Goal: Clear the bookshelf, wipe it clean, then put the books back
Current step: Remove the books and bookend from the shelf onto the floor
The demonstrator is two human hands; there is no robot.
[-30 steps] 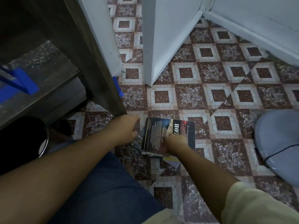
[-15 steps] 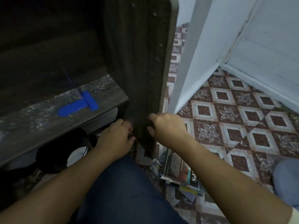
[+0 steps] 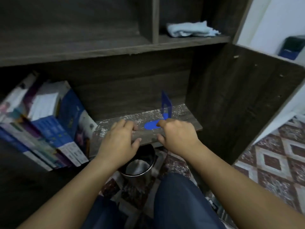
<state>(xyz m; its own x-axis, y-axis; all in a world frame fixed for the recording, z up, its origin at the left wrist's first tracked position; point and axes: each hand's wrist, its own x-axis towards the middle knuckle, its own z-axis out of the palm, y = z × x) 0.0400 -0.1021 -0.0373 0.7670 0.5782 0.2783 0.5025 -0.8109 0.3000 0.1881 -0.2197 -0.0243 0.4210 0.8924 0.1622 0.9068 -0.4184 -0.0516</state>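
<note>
Partway, I'd judge: right half of the shelf (image 3: 181, 116) is bare but dust-speckled and unwiped. The books (image 3: 54, 126) lean on its left half, not yet cleared. Left grip (image 3: 118, 141) and right grip (image 3: 176, 138) both clasp the shelf's front edge, beside the blue bookend (image 3: 166, 104). Cloth (image 3: 189, 29) sits one level up; tiled floor (image 3: 270, 162) at right.
</note>
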